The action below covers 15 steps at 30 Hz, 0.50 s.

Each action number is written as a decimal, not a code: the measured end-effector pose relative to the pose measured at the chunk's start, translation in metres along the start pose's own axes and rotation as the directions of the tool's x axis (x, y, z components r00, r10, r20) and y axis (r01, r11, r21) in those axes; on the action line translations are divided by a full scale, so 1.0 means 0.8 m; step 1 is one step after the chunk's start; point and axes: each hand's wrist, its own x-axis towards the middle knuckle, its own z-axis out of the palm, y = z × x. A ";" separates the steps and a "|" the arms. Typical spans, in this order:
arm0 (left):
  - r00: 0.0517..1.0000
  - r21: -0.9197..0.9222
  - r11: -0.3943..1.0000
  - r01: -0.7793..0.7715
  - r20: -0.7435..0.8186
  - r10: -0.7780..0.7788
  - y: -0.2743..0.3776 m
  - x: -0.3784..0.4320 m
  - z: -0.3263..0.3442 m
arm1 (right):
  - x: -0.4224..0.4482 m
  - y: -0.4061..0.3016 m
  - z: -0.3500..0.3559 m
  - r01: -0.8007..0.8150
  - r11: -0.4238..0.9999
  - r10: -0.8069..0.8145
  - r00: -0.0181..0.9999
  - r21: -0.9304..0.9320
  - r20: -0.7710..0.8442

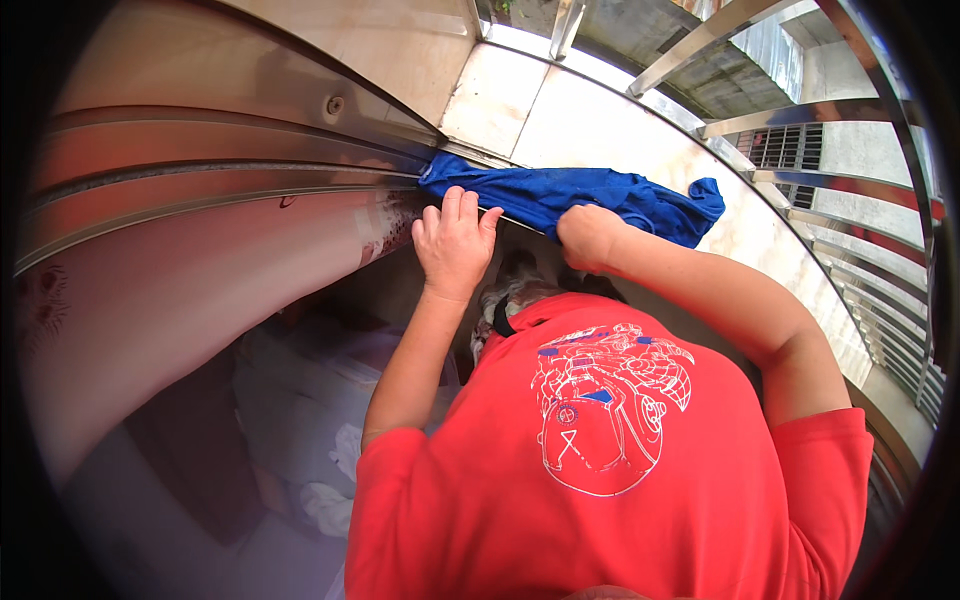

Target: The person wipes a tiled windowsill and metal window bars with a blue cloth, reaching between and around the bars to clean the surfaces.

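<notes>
A crumpled blue cloth [570, 191] lies along the window track and laps over onto the tiled sill. My right hand [589, 236] is closed in a fist on the cloth's near edge. To its left, my left hand [454, 240] is laid flat with the thumb apart, its fingertips at the edge of the cloth and the track. What lies under those fingertips is hidden. The metal window track [514, 220] shows as a thin line between my two hands.
Metal window frames [225, 154] run along the left, beside a pink curtain [187, 300]. Pale tiles [577, 120] cover the outer sill. Beyond them stand metal security bars [817, 112]. White fabric [326, 506] lies below at the lower left.
</notes>
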 end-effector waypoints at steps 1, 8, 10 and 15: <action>1.000 -0.072 0.997 0.001 0.011 -0.001 -0.009 0.003 0.005 | 0.013 -0.012 -0.010 0.010 1.000 -0.009 0.997 0.014 -0.074; 0.989 -0.517 0.844 -0.142 -0.038 0.143 -0.040 -0.007 -0.030 | -0.008 -0.018 -0.041 0.084 0.993 -0.099 0.970 -0.079 -0.220; 0.999 -0.567 0.823 -0.032 0.009 0.046 -0.039 -0.028 -0.037 | -0.013 -0.028 -0.056 0.067 0.995 -0.092 0.899 -0.074 -0.428; 0.996 -0.578 0.811 0.087 0.051 -0.071 -0.031 -0.082 -0.038 | 0.082 -0.050 -0.046 0.603 0.795 -0.360 0.385 -0.063 -0.850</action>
